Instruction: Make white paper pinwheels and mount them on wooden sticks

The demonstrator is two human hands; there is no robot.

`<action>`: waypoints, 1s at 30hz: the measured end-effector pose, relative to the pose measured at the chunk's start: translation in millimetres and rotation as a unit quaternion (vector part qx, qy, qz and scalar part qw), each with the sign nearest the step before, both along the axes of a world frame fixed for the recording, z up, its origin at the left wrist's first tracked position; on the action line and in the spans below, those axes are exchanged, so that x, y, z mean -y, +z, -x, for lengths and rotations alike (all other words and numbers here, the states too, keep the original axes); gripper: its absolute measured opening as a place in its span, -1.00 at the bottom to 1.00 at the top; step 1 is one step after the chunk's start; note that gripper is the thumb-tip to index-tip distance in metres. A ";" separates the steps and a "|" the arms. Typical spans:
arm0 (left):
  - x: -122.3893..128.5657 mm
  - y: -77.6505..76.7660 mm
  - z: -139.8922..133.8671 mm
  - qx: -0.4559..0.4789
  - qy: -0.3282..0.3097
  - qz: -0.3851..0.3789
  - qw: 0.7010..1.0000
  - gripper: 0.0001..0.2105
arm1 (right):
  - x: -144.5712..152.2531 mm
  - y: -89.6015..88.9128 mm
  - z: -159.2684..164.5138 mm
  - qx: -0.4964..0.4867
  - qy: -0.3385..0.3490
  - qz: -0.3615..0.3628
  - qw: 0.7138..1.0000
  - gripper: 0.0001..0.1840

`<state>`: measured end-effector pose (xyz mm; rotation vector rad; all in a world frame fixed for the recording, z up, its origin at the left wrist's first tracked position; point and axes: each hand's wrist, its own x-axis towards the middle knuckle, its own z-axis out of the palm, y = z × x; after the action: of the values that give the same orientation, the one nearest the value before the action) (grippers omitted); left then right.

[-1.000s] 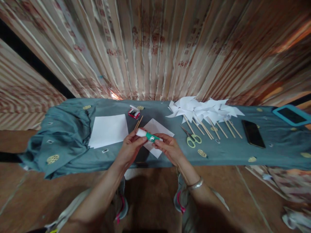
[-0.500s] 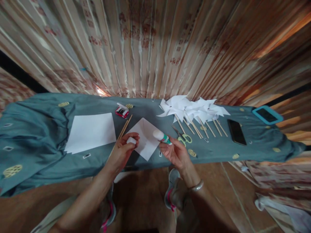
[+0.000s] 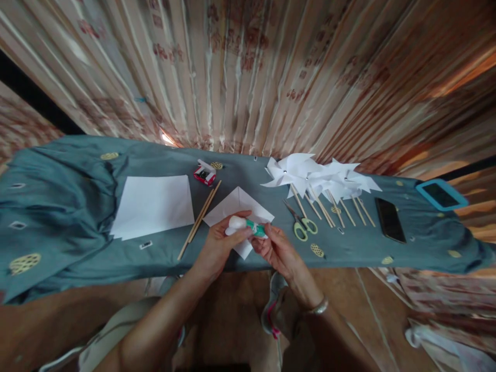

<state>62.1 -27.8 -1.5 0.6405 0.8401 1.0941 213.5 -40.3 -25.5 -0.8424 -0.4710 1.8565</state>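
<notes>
My right hand [image 3: 279, 251] is closed around the lower end of a glue stick [image 3: 256, 228], which has a green label and a white end pointing left. In my closed left hand [image 3: 223, 240] is a small white piece [image 3: 231, 232], which looks like the glue stick's cap. The thumb and fingers of that hand also meet the glue stick's white end. Both hands are over a square sheet of paper [image 3: 225, 206], turned cornerwise with crease lines and partly hidden. Thin wooden sticks [image 3: 201, 214] lie left of it.
Left is a stack of white paper [image 3: 155, 206]; behind is a small open red box [image 3: 204, 173]. Green-handled scissors [image 3: 300, 222], white paper pinwheels [image 3: 321, 175] on sticks, a black phone [image 3: 390, 220] and a blue-framed device [image 3: 442, 195] lie right on the cloth-covered table [image 3: 89, 206].
My hands have come together above the square sheet, bringing the white piece and glue stick close to each other. The whole view has shifted slightly.
</notes>
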 end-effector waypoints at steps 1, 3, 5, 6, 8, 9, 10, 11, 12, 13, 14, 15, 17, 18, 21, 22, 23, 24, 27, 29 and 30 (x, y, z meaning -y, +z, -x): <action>-0.6 -0.1 0.3 0.001 0.010 -0.001 1.000 -0.64 | 0.4 0.1 2.2 0.018 0.014 -0.006 1.000 -0.63; -2.4 -0.9 2.4 -0.004 0.027 -0.003 1.000 -0.67 | 0.8 1.8 5.1 0.044 0.030 -0.017 0.998 -0.59; -4.2 -2.1 5.3 -0.005 0.035 -0.001 0.999 -0.65 | 0.7 4.4 6.4 0.065 0.028 -0.029 0.997 -0.60; -4.9 -2.6 6.6 -0.004 0.036 0.000 0.999 -0.64 | 0.6 5.7 6.9 0.074 0.026 -0.035 0.996 -0.62; -5.8 -3.5 8.4 0.001 0.038 0.002 0.999 -0.61 | 0.7 7.7 7.8 0.087 0.030 -0.040 0.995 -0.64; -6.1 -3.7 8.9 0.006 0.040 0.004 0.999 -0.60 | 0.9 8.3 8.5 0.092 0.033 -0.038 0.994 -0.64; -6.2 -3.8 9.0 0.010 0.041 0.007 0.999 -0.59 | 1.2 8.7 9.2 0.095 0.036 -0.034 0.994 -0.63; -6.3 -3.7 8.9 0.014 0.043 0.010 0.999 -0.58 | 1.6 8.9 10.0 0.097 0.037 -0.030 0.994 -0.62; -6.3 -3.5 8.7 0.016 0.045 0.012 0.999 -0.58 | 1.9 8.9 10.8 0.099 0.035 -0.025 0.994 -0.62; -6.4 -3.2 8.4 0.017 0.045 0.013 0.999 -0.59 | 2.1 8.9 11.4 0.099 0.033 -0.022 0.994 -0.61; -6.4 -2.8 8.0 0.017 0.043 0.014 0.999 -0.60 | 2.3 8.9 11.8 0.100 0.029 -0.019 0.994 -0.61; -6.4 -2.4 7.6 0.016 0.040 0.014 0.999 -0.62 | 2.4 8.8 12.0 0.099 0.026 -0.016 0.995 -0.60; -6.3 -1.6 6.9 0.014 0.036 0.014 0.999 -0.64 | 2.6 8.5 11.8 0.100 0.021 -0.010 0.995 -0.60; -6.2 -1.3 6.6 0.013 0.034 0.014 0.999 -0.64 | 2.7 8.3 11.5 0.101 0.021 -0.006 0.995 -0.60; -5.5 -0.3 5.9 0.014 0.028 0.013 0.999 -0.64 | 3.3 6.5 10.0 0.101 0.025 -0.003 0.995 -0.61; -5.2 0.0 5.8 0.014 0.025 0.012 1.000 -0.65 | 3.6 5.7 9.5 0.100 0.026 -0.005 0.995 -0.61; -4.9 0.5 5.8 0.014 0.024 0.011 1.000 -0.65 | 4.0 4.7 9.1 0.100 0.028 -0.007 0.995 -0.61; -4.7 1.1 5.9 0.013 0.022 0.010 1.000 -0.65 | 4.3 3.9 8.6 0.099 0.028 -0.008 0.995 -0.60; -4.5 2.7 6.5 0.014 0.017 0.013 1.000 -0.64 | 5.0 2.5 7.4 0.097 0.029 -0.005 0.995 -0.60; -4.8 2.8 7.2 0.013 0.012 0.013 1.000 -0.63 | 5.1 2.8 7.3 0.096 0.030 -0.002 0.995 -0.59; -5.0 2.4 7.3 0.013 0.012 0.012 1.000 -0.62 | 5.1 3.2 7.5 0.095 0.030 -0.001 0.995 -0.60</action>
<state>54.8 -22.9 0.9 0.5967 0.8388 1.1101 206.0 -45.4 -22.3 -1.0195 -0.6236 1.8378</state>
